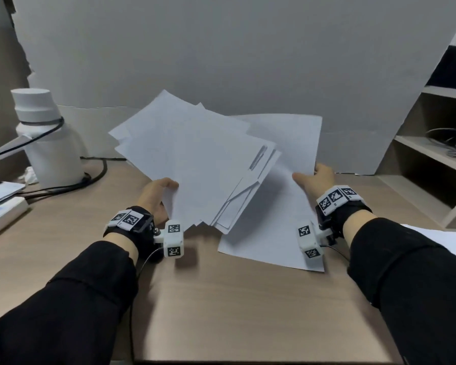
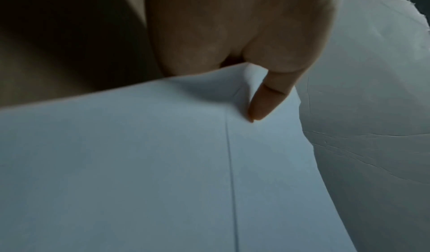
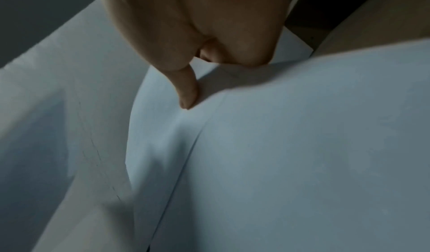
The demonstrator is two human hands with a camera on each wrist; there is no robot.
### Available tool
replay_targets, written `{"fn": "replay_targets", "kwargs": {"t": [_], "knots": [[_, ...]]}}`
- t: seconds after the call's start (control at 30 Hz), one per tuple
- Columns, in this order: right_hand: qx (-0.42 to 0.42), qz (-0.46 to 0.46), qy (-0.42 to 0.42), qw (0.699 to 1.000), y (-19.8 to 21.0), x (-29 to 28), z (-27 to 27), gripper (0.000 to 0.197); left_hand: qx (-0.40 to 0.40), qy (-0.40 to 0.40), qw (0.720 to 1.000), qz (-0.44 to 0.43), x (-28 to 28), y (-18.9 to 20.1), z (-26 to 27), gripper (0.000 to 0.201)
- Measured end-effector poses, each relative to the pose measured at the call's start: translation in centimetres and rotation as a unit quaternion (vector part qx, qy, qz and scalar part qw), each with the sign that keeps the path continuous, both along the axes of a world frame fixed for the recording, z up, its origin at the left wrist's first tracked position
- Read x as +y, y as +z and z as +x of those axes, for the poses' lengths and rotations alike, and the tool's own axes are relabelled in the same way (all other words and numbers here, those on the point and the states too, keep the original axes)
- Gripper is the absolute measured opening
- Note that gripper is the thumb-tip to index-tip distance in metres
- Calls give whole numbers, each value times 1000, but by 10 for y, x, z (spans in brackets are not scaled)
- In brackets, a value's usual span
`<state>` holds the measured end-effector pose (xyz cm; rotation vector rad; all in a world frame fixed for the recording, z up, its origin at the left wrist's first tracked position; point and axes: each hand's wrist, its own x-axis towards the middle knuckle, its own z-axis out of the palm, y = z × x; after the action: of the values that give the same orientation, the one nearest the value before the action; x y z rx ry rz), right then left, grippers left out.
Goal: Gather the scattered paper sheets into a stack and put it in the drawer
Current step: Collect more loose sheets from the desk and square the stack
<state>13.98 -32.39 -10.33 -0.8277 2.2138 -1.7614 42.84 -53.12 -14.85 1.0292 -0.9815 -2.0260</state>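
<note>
Far left: a white bottle (image 1: 46, 135) is seen standing at the far left of the desk (image 1: 221, 299), a black cable (image 1: 95, 175) looped round its base, with a white power strip (image 1: 3, 214) nearer the left edge.
Left hand: the left hand (image 1: 154, 197) is clamped on the near left edge of the fanned bundle (image 1: 195, 164), thumb on top and the other fingers hidden beneath; in the left wrist view the thumb (image 2: 265, 99) is pressed into the top sheet.
Fanned bundle: several sheets are held up off the desk, tilted toward the far side, corners sticking out every way, so nothing is squared up yet.
Flat sheets: more sheets (image 1: 271, 233) are lying on the desk to the right of the bundle, partly under it.
Right hand: the right hand (image 1: 316, 180) is pinching the right edge of those sheets, thumb (image 3: 186, 90) laid on top and fingers curled under the lifted edge.
Near right edge: one more paper (image 1: 448, 241) is spotted lying apart, just beyond the right sleeve.
Far right: open shelves (image 1: 432, 154) with loose wires are in view; no drawer is shown.
Progress: gathering is judged roughly halfway done. Left to do: the two lots are to be merged, the stray paper collected, the edges tapped even, and the stack put away in the drawer.
</note>
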Motion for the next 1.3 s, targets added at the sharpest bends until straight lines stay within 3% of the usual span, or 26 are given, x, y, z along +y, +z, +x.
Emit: {"fn": "replay_targets", "kwargs": {"t": [0.2,0.3,0.43,0.53,0.6,0.7,0.73,0.8,0.83,0.93,1.07,1.1,1.2,1.27,1.3], "knots": [[-29,-33,74,996,3,7,15,21,149,-34,985,81,40,16,-30,36],[-13,-24,94,995,5,17,29,27,169,-30,983,69,50,17,-42,38],[-49,41,142,988,2,28,29,17,99,-1,995,31,35,14,-43,37],[-95,152,193,965,-3,36,20,24,7,45,998,-38,-46,-35,-47,82],[-81,202,199,955,-6,41,14,24,-45,60,993,-92,-76,-49,-42,93],[-33,293,131,946,-10,43,0,33,-119,45,981,-144,-45,-15,-16,78],[16,359,81,930,-8,46,-1,40,-144,30,977,-154,-42,-10,-9,74],[93,457,6,885,-3,51,-4,43,-179,-23,970,-161,-44,-7,3,85],[94,472,-6,876,-1,51,-6,39,-196,-59,964,-169,-42,-5,8,87],[92,530,-11,843,-1,53,-8,13,-231,-181,930,-221,-23,7,18,55],[81,497,-21,864,-12,39,-18,7,-227,-282,907,-213,-14,4,15,93],[77,497,-11,864,-15,33,-20,8,-223,-282,909,-211,-18,-1,11,98],[10,375,29,926,-30,14,-23,17,-205,-260,918,-220,-17,-11,-6,101],[-67,289,64,953,-38,-1,-21,12,-174,-214,935,-222,-3,-6,-18,98],[-123,237,80,960,-41,-7,-17,27,-151,-184,948,-212,4,-3,-24,94]]}}
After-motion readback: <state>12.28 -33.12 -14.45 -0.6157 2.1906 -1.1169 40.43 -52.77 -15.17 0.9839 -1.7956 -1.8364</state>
